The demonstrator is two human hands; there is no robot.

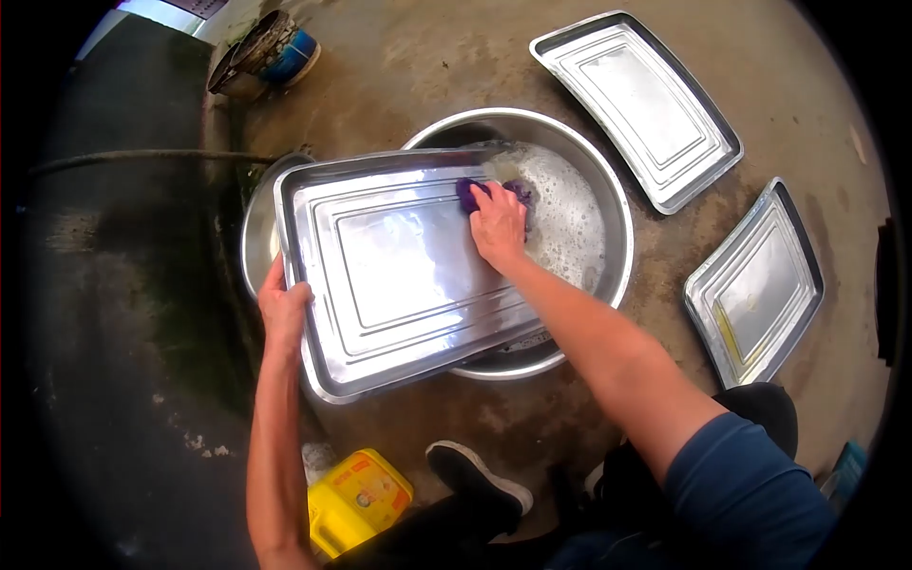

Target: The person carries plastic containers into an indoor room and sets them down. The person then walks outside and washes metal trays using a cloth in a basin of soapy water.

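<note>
A rectangular metal tray (pixel 399 256) with stepped ridges in its base is held tilted over a large round metal basin (pixel 622 228). My left hand (pixel 283 309) grips the tray's left rim, thumb on the near face and fingers behind. Bunched in my right hand (pixel 498 223) is a dark purple cloth (pixel 472 194), pressed against the tray near its right end. Soapy water (pixel 575 209) with bubbles lies in the basin. The tray's right end reaches into the basin, where its far edge is hard to make out.
Two more metal trays, one upper right (pixel 646 104) and one lower right (pixel 760 280), lie on the wet concrete floor. A smaller basin (pixel 255 242) sits partly behind the held tray. A hose (pixel 152 155), a yellow jug (pixel 361 499) and a blue bucket (pixel 290 57) are at left.
</note>
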